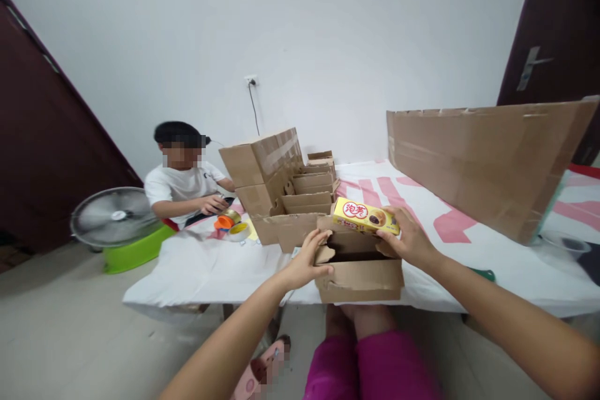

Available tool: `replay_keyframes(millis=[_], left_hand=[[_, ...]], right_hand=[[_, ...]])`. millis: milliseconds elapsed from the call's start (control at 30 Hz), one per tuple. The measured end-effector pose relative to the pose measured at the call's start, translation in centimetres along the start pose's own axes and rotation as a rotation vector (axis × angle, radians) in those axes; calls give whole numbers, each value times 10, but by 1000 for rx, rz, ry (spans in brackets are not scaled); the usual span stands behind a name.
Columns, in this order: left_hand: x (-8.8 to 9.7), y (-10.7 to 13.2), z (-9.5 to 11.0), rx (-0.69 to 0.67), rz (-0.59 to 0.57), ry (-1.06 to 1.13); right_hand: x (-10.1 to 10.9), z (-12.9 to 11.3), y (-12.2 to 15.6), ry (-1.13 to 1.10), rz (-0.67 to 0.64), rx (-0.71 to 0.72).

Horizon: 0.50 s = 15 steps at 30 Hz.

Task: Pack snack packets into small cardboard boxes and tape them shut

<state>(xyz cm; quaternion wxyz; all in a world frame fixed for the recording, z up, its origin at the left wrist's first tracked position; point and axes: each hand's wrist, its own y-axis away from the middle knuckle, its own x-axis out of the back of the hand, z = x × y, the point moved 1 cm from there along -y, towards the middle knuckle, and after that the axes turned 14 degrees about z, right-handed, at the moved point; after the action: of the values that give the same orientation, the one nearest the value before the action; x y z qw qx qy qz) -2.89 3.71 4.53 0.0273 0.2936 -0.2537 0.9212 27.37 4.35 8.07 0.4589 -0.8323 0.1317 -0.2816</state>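
Observation:
My right hand (407, 239) grips a yellow snack box (364, 215) with red characters, holding it level just above an open cardboard box (360, 276) at the table's near edge. My left hand (307, 259) is closed on the left flap of that cardboard box, thumb on the torn edge. The inside of the box is dark and I cannot see what lies in it.
A stack of several cardboard boxes (281, 184) stands behind on the white-and-pink cloth table (206, 272). A large flat cardboard sheet (487, 159) leans at the right. Another person (185, 178) sits at the far left corner near orange and yellow cups (230, 223). A fan (115, 215) stands on the floor.

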Motion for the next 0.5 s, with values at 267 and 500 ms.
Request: replay_keyframes(millis=[267, 500], left_hand=[[25, -52, 48, 29, 312, 18], [28, -134, 65, 90, 216, 522]], right_hand=[[-1, 1, -50, -146, -35, 1], [-30, 16, -120, -363, 5, -346]])
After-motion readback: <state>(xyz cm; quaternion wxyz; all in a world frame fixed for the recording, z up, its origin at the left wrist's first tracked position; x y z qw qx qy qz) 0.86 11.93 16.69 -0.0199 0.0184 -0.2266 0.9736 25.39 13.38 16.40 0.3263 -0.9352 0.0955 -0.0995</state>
